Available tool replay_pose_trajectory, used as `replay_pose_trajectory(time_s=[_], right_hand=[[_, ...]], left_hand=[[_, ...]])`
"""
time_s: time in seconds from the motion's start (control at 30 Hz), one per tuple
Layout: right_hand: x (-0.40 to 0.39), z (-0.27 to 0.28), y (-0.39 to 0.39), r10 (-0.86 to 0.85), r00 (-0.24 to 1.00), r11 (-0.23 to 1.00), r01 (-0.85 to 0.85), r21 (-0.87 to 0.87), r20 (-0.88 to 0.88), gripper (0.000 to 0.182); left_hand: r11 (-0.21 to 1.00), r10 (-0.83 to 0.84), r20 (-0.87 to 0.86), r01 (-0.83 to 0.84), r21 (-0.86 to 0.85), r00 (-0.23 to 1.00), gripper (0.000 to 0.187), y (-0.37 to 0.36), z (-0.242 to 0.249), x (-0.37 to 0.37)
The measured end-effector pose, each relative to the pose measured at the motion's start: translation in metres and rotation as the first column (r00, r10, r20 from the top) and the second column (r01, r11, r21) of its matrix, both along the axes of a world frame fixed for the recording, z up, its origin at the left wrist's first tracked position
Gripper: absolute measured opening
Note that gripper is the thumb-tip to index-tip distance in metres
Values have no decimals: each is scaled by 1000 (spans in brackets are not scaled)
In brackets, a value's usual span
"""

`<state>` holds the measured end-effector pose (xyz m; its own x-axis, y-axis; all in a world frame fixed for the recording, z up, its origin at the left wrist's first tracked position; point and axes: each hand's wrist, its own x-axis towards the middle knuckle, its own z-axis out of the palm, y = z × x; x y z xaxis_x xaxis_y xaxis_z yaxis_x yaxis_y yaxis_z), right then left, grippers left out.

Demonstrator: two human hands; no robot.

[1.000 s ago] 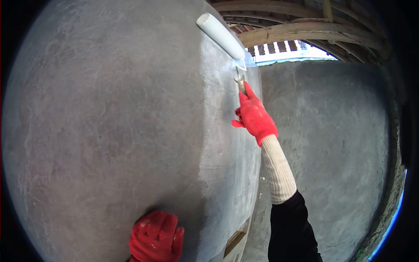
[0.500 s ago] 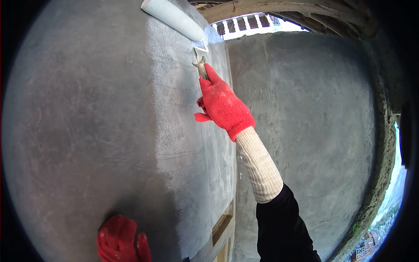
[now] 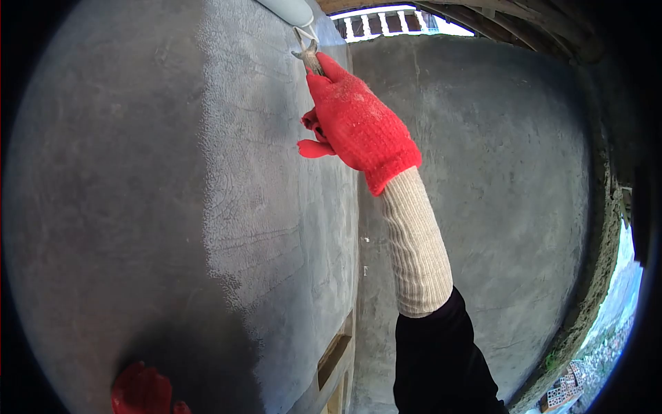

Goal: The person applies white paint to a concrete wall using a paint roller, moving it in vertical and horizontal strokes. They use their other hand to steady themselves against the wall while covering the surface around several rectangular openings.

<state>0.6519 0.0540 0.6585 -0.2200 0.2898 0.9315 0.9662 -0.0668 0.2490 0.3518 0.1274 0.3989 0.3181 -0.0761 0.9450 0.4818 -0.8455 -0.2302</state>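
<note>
My right hand (image 3: 358, 114), in a red glove, is closed around the handle (image 3: 310, 61) of a paint roller. The pale roller sleeve (image 3: 288, 10) lies against the grey wall at the top and is partly cut off by the view's edge. Below it runs a lighter, wet-looking coated strip (image 3: 255, 165) with a ragged left border. At the bottom left, my left hand (image 3: 141, 392), also red-gloved, is close to the bare wall (image 3: 103, 207). Its thumb stands apart from the fingers and no object shows in it; the rest is cut off.
A second grey wall (image 3: 469, 207) meets the first at a corner on the right. Low near that corner is a framed opening (image 3: 333, 359). Wooden beams (image 3: 496, 14) and a white balustrade (image 3: 383, 24) appear above. Daylight and perforated bricks (image 3: 564, 393) show at the lower right.
My right hand and the roller have moved up in the view, with the sleeve now partly out of frame. My left hand sits lower and further left, and the coated strip reaches further left in view.
</note>
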Motion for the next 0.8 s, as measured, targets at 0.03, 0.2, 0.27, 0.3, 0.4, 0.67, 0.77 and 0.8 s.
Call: replay_pose_trajectory(time_s=[0.03,0.2,0.27,0.3,0.4,0.67,0.77,0.8], right_hand=[[2,0,0,-111,982,992,101,72,151,46],[1,10,-1,-279,921,956,241,164,273,54],[-1,3,-7,-260,932,963,232,137,251,55],[1,-1,-10,-229,950,972,212,101,210,55],[2,5,-12,10,998,1000,-11,-14,-65,51],[-7,23,-12,173,975,981,-183,-63,-140,49],[-20,9,-21,271,929,959,-284,-16,-252,53],[-25,10,-24,296,887,946,-324,-22,-355,53]], left_hand=[[1000,-4,-12,4,-3,1000,26,0,1,0],[1000,-2,-38,1,-22,999,25,-2,3,0],[999,-5,-51,4,-33,999,25,-3,4,-1],[1000,-9,-48,7,-30,999,25,-3,4,-1],[999,-27,-24,27,-17,999,25,-2,2,0],[997,-66,22,65,42,998,25,4,-1,1],[998,-18,33,16,57,999,28,6,-5,-2],[998,-2,34,-1,70,999,31,7,-5,-1]])
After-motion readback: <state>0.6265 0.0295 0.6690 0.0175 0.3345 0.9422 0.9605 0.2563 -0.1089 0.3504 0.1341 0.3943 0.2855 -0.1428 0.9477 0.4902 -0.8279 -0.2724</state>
